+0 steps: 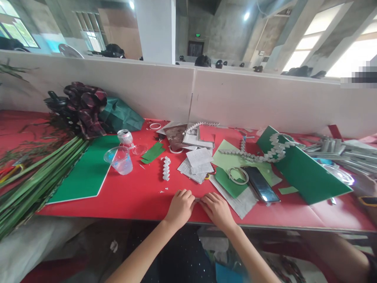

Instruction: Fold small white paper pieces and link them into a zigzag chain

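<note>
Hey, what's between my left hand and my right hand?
A small pale piece, probably folded paper, sits between your left hand and your right hand, shown in the head view.

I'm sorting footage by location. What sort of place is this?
Likely a shared craft workroom: a white partition stands behind the red table, which holds a zigzag folded-paper strip and long green leaves.

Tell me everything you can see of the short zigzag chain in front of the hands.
The short zigzag chain is whitish-grey, with stepped edges, and looks like folded paper. It lies on the red tabletop, running away from the person, beyond the left hand and left of the printed sheets. Neither hand touches it. Small white scraps lie apart from its near end. Its individual folds are too small to make out.
</note>
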Motion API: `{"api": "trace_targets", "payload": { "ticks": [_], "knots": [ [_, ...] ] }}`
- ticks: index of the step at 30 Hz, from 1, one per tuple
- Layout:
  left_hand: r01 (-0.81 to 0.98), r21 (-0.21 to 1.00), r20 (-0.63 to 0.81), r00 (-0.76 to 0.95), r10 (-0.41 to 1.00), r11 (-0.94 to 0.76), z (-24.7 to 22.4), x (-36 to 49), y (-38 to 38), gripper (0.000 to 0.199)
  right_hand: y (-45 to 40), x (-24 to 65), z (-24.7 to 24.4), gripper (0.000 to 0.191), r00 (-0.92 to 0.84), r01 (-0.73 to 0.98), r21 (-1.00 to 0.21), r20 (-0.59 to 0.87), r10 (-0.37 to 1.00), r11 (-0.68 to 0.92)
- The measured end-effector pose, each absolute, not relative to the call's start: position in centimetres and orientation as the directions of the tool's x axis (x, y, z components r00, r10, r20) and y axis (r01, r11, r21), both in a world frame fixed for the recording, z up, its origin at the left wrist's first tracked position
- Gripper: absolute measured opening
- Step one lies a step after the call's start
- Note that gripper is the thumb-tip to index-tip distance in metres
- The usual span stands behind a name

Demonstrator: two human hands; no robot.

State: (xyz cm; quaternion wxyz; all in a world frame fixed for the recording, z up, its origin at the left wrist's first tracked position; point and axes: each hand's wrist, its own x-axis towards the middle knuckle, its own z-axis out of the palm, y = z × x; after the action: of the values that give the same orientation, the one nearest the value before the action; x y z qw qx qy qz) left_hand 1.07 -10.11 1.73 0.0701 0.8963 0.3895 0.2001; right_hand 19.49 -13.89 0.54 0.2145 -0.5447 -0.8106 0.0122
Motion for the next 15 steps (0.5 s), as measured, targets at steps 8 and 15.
{"api": "trace_targets", "payload": {
  "ticks": [8, 15],
  "knots": [
    [0.684, 0.464, 0.312, 0.469, 0.826, -0.564, 1.5, 1.1, -10.9, 0.018, -14.4, 20.9, 1.6, 0.011, -0.295, 0.841, -0.372, 0.296, 0.908, 0.394],
    [0.659, 0.476, 0.320, 0.487, 0.813, -0.583, 1.0, 0.7, -11.1, 0.006, -13.9, 21.0, 1.8, 0.013, -0.306, 0.835, -0.383, 0.275, 0.912, 0.396]
  ]
}}
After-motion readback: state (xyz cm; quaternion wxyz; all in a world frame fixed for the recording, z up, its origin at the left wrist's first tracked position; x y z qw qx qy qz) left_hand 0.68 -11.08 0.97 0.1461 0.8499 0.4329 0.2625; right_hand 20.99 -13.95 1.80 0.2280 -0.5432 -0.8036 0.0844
